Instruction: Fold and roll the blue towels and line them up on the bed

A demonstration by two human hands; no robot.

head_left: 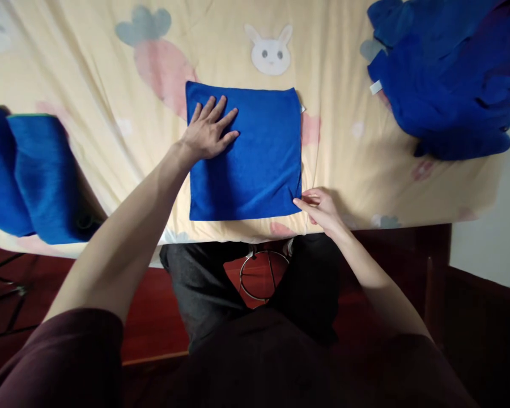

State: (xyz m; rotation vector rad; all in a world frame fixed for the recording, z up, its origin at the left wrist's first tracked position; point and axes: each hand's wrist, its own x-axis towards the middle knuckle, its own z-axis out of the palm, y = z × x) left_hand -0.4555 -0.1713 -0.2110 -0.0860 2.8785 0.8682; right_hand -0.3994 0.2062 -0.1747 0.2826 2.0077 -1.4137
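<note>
A blue cloth (pixel 263 153) lies spread out, roughly square, on the cream patterned bed cover, with a small white tag at its right edge. My left hand (pixel 210 129) rests flat on the cloth's upper left part, fingers spread. At the lower right corner, my right hand (pixel 317 208) pinches the cloth's edge between thumb and fingers. Slight creases run across the cloth near that corner.
A heap of blue cloths (pixel 450 85) lies at the upper right. More folded blue cloths (pixel 46 175) sit at the left, by my left forearm. The cover's front edge (pixel 221 232) runs above my legs.
</note>
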